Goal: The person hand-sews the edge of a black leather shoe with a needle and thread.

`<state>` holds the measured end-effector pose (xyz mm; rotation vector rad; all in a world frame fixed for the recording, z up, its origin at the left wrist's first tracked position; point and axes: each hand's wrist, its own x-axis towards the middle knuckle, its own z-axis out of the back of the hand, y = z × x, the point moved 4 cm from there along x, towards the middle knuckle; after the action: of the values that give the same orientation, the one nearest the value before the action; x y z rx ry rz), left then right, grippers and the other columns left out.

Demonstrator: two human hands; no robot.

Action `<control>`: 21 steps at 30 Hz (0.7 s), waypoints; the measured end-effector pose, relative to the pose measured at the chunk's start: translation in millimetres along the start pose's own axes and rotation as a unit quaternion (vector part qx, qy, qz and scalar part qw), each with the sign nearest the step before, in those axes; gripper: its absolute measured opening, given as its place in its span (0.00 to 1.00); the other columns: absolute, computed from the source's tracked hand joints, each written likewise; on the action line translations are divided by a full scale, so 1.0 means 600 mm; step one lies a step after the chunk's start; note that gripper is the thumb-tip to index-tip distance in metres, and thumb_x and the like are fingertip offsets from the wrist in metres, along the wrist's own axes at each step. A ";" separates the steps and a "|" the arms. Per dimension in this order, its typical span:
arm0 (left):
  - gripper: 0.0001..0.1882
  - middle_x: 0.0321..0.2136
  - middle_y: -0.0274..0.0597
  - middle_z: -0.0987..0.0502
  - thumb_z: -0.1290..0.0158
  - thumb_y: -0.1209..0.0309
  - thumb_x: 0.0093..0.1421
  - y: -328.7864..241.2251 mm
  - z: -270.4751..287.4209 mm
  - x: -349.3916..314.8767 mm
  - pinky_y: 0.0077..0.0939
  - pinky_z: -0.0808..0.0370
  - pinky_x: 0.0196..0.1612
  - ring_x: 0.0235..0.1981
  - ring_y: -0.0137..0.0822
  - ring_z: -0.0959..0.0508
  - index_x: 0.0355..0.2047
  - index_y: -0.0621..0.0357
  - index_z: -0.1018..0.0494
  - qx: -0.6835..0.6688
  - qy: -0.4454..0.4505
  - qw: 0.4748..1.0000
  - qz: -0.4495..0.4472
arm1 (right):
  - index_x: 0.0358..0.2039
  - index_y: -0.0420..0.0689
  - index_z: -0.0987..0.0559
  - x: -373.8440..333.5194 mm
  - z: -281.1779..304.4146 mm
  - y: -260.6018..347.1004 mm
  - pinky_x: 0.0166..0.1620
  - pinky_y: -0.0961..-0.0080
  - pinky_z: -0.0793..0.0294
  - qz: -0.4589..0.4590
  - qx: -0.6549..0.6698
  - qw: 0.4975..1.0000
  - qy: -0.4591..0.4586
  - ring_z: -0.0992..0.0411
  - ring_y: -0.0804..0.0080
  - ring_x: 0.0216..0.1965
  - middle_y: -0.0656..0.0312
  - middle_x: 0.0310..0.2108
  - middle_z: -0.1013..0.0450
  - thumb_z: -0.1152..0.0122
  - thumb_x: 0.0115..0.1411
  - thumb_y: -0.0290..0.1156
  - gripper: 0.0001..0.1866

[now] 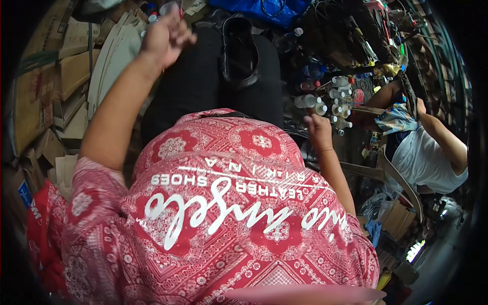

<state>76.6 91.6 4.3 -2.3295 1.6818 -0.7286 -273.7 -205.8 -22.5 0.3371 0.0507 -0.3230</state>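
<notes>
A black shoe (240,68) rests between my knees, its opening facing up, on my dark trousers (185,76). Neither hand touches it. My left hand (165,38) is raised to the far left of the shoe, its fingers curled in and slightly blurred; whatever they may grip cannot be made out. On the other side, my right hand (320,131) is held low beside my right thigh, closed like a fist with the thumb on top. Anything inside it is hidden. Several small clear bottles with white caps (319,109) stand just beyond my right hand.
Flattened cardboard (76,73) and pale curved sheets (109,66) are stacked at the left. Blue plastic (269,10) lies at the far edge. Cluttered tools (366,46) fill the far right. Another person in a white shirt (429,157) sits at the right, near a wooden chair frame (396,175).
</notes>
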 end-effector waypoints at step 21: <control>0.17 0.36 0.43 0.28 0.38 0.64 0.46 0.161 -0.064 0.158 0.31 0.29 0.46 0.41 0.41 0.25 0.35 0.57 0.26 0.799 -0.066 0.585 0.122 | 0.35 0.40 0.22 0.219 0.077 0.234 0.37 0.64 0.30 0.227 0.088 0.956 0.162 0.28 0.53 0.33 0.50 0.28 0.27 0.43 0.57 0.40 0.15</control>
<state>-0.3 -24.0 24.2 -0.7326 0.4926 -1.1652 -104.4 -135.8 52.3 0.5647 0.2640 0.1888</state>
